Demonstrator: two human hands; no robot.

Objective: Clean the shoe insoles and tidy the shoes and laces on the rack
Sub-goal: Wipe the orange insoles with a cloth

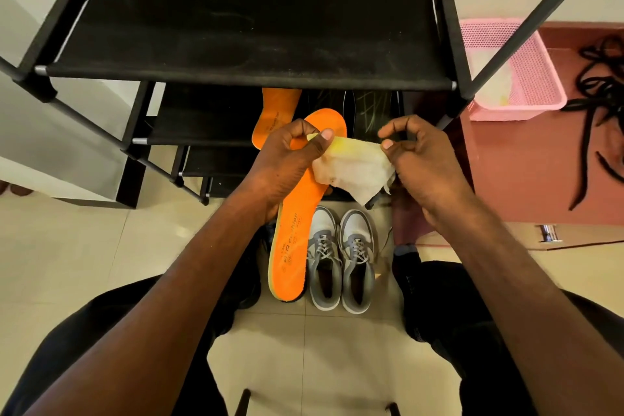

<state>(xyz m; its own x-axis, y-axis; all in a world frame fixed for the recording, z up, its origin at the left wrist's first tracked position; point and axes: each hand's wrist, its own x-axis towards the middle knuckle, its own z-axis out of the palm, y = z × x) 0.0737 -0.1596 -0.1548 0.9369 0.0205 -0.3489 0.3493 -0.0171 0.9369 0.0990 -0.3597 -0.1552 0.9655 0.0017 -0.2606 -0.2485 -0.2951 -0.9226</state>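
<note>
Orange foam insole (297, 213) lies lengthwise in the left hand (283, 159), printed face up, so its top is exposed for wiping. That hand's thumb also pinches 1 corner of a stained white cloth wipe (354, 165); the right hand (415, 152) pinches the opposite corner, probably stretching it flat before the next pass. 1 more orange insole (275, 111) rests on the black fabric shoe rack (246, 27)'s lower shelf. 2 grey-and-white laced sneakers (341, 257) stand side by side on the floor below, still off the rack.
</note>
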